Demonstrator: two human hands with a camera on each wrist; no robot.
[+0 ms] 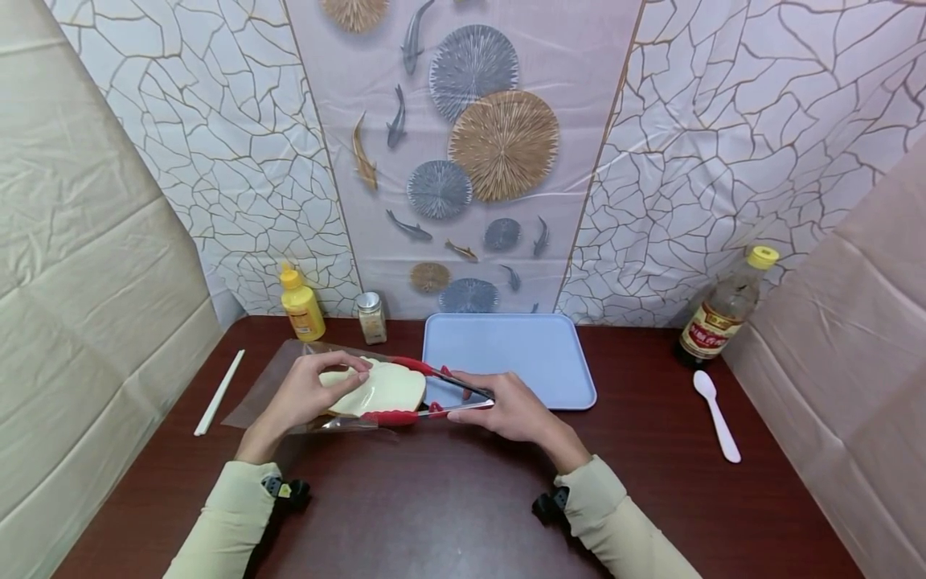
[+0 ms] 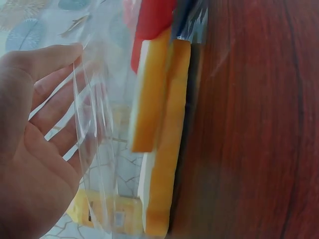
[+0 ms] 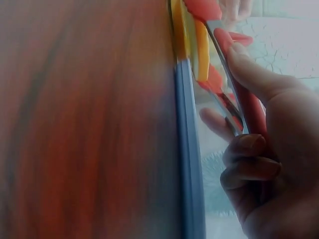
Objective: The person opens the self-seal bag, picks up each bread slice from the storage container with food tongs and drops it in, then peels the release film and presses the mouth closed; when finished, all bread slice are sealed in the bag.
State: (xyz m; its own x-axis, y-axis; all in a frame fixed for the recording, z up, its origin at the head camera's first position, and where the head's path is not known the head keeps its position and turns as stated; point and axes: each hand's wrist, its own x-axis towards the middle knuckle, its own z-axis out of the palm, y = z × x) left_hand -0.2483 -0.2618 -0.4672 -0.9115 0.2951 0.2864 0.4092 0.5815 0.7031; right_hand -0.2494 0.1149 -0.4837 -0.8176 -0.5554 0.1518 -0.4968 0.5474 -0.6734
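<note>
Two slices of pale, yellow-crusted bread (image 1: 376,388) sit inside the clear plastic bag (image 1: 271,386) I am working on, which lies on the dark red wooden table (image 1: 448,498) left of its middle, nearer the back edge than the front. My left hand (image 1: 304,394) has its fingers curled over the top of the bag's open mouth, pinching the film; from the left wrist view the palm lies open behind the plastic with the bread just beyond it. My right hand (image 1: 517,410) is wrapped round the handles of the red-tipped metal tongs (image 1: 427,394), thumb on one arm and fingers curled about the other. The tongs' red ends reach into the bag and lie along both sides of the bread; the arms stand squeezed close about the slices. Just behind my right hand, a light blue rectangular plastic tray (image 1: 506,354) lies toward the back edge. A yellow squeeze bottle (image 1: 301,305) and a small glass spice jar (image 1: 371,317) stand at the back left. A dark sauce bottle with a yellow cap (image 1: 726,310) stands at the back right, a white plastic spoon (image 1: 716,414) near it. A white chopstick (image 1: 219,392) lies by the left edge.
</note>
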